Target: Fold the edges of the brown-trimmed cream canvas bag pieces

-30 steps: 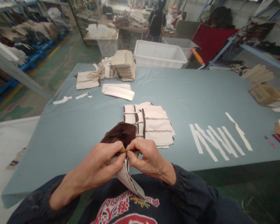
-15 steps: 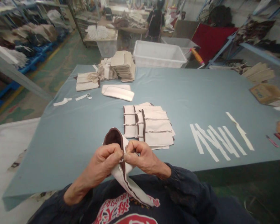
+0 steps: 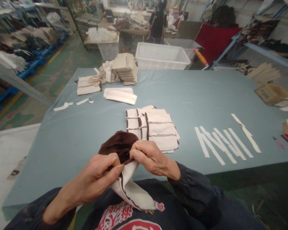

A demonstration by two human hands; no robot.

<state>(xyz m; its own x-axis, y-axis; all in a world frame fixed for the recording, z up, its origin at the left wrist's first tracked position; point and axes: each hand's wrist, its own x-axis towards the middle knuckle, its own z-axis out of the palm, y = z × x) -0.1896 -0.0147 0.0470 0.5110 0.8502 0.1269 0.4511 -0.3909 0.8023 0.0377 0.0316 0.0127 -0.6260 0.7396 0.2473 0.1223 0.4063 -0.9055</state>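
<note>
Both my hands grip the rim of a sewn fabric pouch (image 3: 134, 190), white outside with dark seams and a dark brown lining that shows at its open mouth. My left hand (image 3: 96, 175) pinches the near edge, thumb on the outside and fingers curled in. A little to its right, my right hand (image 3: 153, 158) is closed on the same rim. The pouch's white body hangs down in front of my chest. Just beyond my right hand, on the blue-grey table (image 3: 182, 95), lies an overlapping stack of similar white pieces (image 3: 160, 129) with brown edges.
White strips (image 3: 227, 143) lie on the right, near small red-handled scissors (image 3: 279, 142). Two pale oblong pads (image 3: 121, 96), a beige fabric stack (image 3: 126, 68) and a folded piece (image 3: 87, 85) sit at the back left. Past the far edge stands a plastic bin (image 3: 162, 56); a person works farther off.
My hands have moved apart along the rim, the left one down and left. The pouch's mouth has spread wider, showing more brown lining.
</note>
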